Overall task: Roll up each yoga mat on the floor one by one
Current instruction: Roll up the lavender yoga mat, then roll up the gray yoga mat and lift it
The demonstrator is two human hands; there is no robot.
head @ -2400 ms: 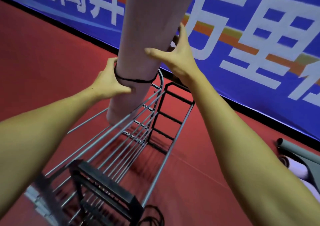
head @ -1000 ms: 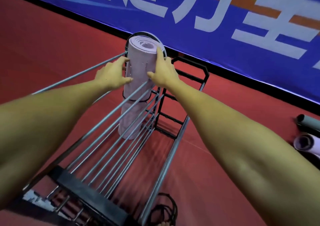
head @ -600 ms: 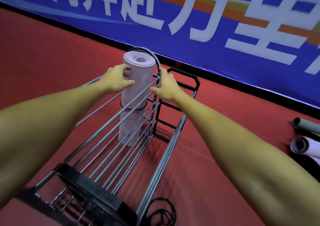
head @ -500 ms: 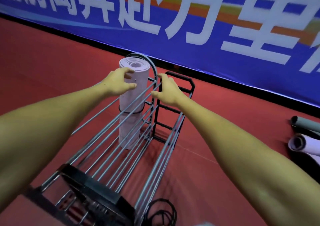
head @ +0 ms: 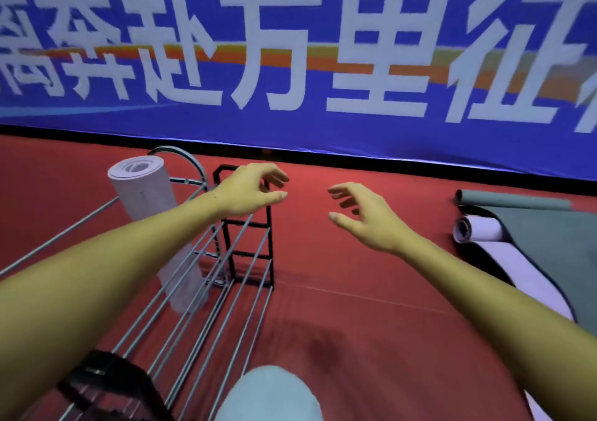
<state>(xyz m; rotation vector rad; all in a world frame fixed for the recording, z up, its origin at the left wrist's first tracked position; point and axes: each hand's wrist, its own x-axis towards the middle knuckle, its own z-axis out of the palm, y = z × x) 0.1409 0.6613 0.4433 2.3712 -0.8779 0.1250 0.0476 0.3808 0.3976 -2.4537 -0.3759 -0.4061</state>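
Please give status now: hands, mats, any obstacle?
Left hand, right hand open, holding nothing. Pink roll upright in rack. Two mats right, partly unrolled. Path clear.

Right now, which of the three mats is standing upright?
The pale pink rolled mat in the metal rack, on end. The grey mat and white mat lie partly unrolled on the floor.

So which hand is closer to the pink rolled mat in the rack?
Left. The left hand hangs just right of the pink mat, over the rack, not touching it. The right hand is farther right, over the floor.
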